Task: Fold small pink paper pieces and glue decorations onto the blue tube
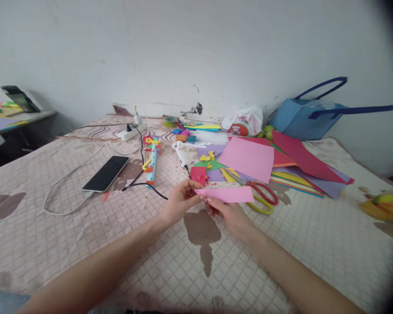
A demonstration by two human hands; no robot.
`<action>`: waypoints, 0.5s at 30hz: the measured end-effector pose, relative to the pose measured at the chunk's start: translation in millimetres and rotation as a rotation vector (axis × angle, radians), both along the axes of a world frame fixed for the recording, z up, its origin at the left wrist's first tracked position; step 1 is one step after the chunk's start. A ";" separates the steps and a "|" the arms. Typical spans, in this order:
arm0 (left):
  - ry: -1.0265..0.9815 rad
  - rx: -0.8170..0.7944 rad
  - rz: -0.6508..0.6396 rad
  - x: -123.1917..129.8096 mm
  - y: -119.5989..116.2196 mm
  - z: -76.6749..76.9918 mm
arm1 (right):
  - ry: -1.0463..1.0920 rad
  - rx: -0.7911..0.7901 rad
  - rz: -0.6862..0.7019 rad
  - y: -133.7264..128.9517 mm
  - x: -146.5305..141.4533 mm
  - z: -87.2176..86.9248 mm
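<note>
A pink paper strip (231, 194) is held above the table between my two hands, its long end pointing right. My left hand (181, 200) pinches the strip's left end between thumb and fingers. Close beside it, my right hand (225, 211) grips the lower edge near the same end. The paper looks creased at the fingertips. Just behind the hands lies a small red paper square (198, 174). Scissors with red and yellow handles (263, 192) rest to the right, partly behind the strip.
A white glue gun (180, 155) with a black cable lies behind the hands. Left are a phone (106, 173) on a cable and a decorated blue stick (153, 163). Coloured sheets (247, 158) spread right, before a blue bag (303, 120). A power strip (131, 131) stands back left.
</note>
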State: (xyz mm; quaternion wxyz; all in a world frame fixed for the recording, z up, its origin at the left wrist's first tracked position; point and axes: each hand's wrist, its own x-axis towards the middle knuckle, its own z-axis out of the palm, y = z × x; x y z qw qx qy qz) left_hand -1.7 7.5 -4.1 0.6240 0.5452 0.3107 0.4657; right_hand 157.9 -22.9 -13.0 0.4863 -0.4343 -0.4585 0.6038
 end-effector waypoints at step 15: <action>0.034 -0.092 -0.014 0.2 -3.4 4.0 | 0.104 -0.040 -0.039 -0.4 -2.5 4.4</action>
